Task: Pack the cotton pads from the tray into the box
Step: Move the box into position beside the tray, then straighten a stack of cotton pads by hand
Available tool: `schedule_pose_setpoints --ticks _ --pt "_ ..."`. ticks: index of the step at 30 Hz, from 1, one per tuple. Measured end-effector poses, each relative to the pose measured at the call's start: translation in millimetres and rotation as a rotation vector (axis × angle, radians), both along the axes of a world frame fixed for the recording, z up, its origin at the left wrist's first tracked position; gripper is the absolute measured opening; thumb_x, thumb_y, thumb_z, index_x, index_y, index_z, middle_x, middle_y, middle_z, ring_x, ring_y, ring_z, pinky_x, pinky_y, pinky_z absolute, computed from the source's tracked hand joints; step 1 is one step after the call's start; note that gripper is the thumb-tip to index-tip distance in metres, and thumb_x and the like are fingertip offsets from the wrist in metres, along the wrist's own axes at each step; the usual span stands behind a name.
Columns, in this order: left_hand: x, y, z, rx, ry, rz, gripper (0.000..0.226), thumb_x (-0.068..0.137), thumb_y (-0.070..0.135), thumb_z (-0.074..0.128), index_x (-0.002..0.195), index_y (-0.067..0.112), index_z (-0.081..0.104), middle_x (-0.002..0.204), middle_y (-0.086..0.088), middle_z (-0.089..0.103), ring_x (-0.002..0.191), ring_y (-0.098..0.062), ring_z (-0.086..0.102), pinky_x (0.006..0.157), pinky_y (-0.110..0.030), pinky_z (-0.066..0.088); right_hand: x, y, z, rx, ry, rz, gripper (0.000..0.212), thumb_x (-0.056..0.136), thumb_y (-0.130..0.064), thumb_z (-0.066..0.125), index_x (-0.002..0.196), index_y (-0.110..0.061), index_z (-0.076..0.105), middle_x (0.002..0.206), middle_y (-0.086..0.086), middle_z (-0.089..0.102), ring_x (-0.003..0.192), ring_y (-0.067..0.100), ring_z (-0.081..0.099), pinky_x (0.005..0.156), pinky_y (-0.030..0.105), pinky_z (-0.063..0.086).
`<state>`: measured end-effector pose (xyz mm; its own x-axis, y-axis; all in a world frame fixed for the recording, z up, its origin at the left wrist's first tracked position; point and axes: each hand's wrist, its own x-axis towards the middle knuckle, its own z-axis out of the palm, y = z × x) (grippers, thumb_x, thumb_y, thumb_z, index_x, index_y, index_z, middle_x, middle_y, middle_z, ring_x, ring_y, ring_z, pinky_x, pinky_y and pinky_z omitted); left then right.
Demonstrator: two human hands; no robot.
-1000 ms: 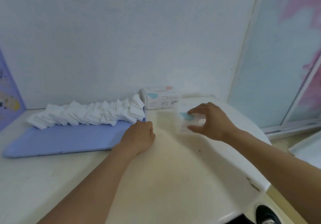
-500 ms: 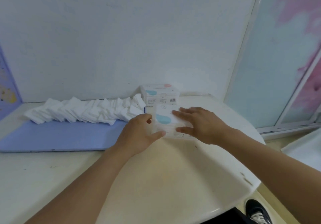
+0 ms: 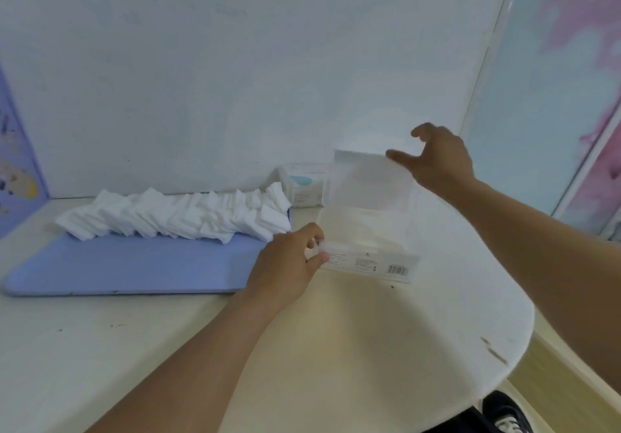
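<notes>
- Pale wall rises behind a white table.
- Blue tray lies on the left, cotton pads heaped along its far edge.
- Clear box sits right of the tray, its lid raised.
- Right hand pinches the lid's far right corner.
- Left hand grips the box's near left end.
- Second box stands by the wall.

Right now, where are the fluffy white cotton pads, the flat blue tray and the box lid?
white square cotton pads [image 3: 174,216], head view, middle of the row
flat blue plastic tray [image 3: 134,264], head view, bare surface
clear box lid [image 3: 369,180], head view, its centre
</notes>
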<state>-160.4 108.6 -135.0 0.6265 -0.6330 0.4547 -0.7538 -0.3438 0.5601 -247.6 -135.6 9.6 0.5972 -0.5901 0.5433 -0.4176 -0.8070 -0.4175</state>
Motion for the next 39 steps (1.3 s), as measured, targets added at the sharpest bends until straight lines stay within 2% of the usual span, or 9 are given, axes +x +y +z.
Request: schedule_pose_setpoints --ticks 3,6,10,14,18,23,29,35,39 --pt "-2 -2 1 0.002 -0.039 0.002 0.017 0.092 0.038 0.067 0.099 0.034 0.051 0.098 0.013 0.063 0.074 -0.012 0.057 0.069 -0.037 0.056 5 31 -16 -0.016 0.063 0.153 0.043 0.085 -0.062 0.066 0.099 -0.022 0.065 0.106 0.005 0.069 0.1 0.027 0.064 0.086 0.038 0.052" --pt "-3 -1 1 0.009 -0.046 0.001 0.02 0.093 0.039 0.066 0.1 0.042 0.048 0.099 0.015 0.064 0.075 -0.011 0.059 0.071 -0.037 0.056 -5 87 -63 0.045 0.449 0.405 0.067 0.08 -0.083 0.042 0.102 -0.026 0.068 0.103 -0.003 0.069 0.093 0.019 0.065 0.085 0.04 0.054" --pt "-4 6 4 -0.017 0.105 -0.088 0.043 0.092 0.033 0.068 0.126 0.044 0.044 0.106 0.014 0.067 0.074 -0.004 0.064 0.076 -0.033 0.058 -15 96 -101 -0.163 0.488 0.349 0.077 0.081 -0.085 0.009 0.074 -0.026 0.058 0.072 -0.006 0.063 0.069 0.019 0.061 0.065 0.035 0.048" --pt "16 27 18 -0.138 0.137 0.025 0.039 0.089 0.027 0.07 0.123 0.035 0.054 0.096 0.015 0.067 0.076 -0.003 0.065 0.074 -0.026 0.054 -8 86 -94 -0.052 0.239 0.331 0.064 0.094 -0.073 0.027 0.064 -0.022 0.049 0.061 -0.007 0.054 0.059 0.014 0.052 0.059 0.033 0.041" --pt "51 56 34 -0.186 0.112 0.291 0.023 0.088 0.015 0.065 0.106 0.028 0.062 0.084 0.016 0.065 0.07 -0.007 0.063 0.062 -0.024 0.046 15 102 -68 0.052 -0.001 0.434 0.025 0.095 -0.042 0.063 0.081 -0.022 0.071 0.075 -0.014 0.068 0.071 0.004 0.063 0.068 0.025 0.05" --pt "69 76 21 -0.127 0.065 0.354 0.028 0.086 0.014 0.067 0.11 0.026 0.061 0.097 0.011 0.064 0.071 -0.009 0.059 0.067 -0.026 0.044 76 139 -61 0.162 0.271 0.484 0.022 0.078 -0.022 0.08 0.091 -0.005 0.074 0.086 0.005 0.072 0.077 0.017 0.066 0.073 0.032 0.055" --pt "69 84 9 -0.145 0.043 0.312 0.039 0.085 0.014 0.066 0.12 0.029 0.062 0.086 0.01 0.056 0.068 -0.004 0.053 0.06 -0.019 0.038 112 159 -102 0.011 0.393 0.305 0.046 0.075 -0.02 0.077 0.117 -0.007 0.063 0.111 0.011 0.067 0.102 0.029 0.065 0.073 0.029 0.05" --pt "69 74 2 0.211 0.009 0.17 0.056 0.092 0.02 0.054 0.146 0.031 0.048 0.123 -0.001 0.061 0.115 -0.021 0.057 0.092 -0.035 0.049 120 149 -112 0.01 0.387 0.322 0.027 0.077 -0.015 0.072 0.101 -0.001 0.069 0.094 0.013 0.068 0.086 0.03 0.065 0.071 0.037 0.055" --pt "75 71 4 0.247 0.012 0.181 0.051 0.095 0.02 0.05 0.145 0.03 0.05 0.121 0.001 0.061 0.115 -0.02 0.057 0.093 -0.037 0.049 120 152 -119 -0.053 0.379 0.308 0.017 0.084 -0.01 0.06 0.074 -0.012 0.046 0.083 0.01 0.055 0.077 0.032 0.056 0.05 0.03 0.03"
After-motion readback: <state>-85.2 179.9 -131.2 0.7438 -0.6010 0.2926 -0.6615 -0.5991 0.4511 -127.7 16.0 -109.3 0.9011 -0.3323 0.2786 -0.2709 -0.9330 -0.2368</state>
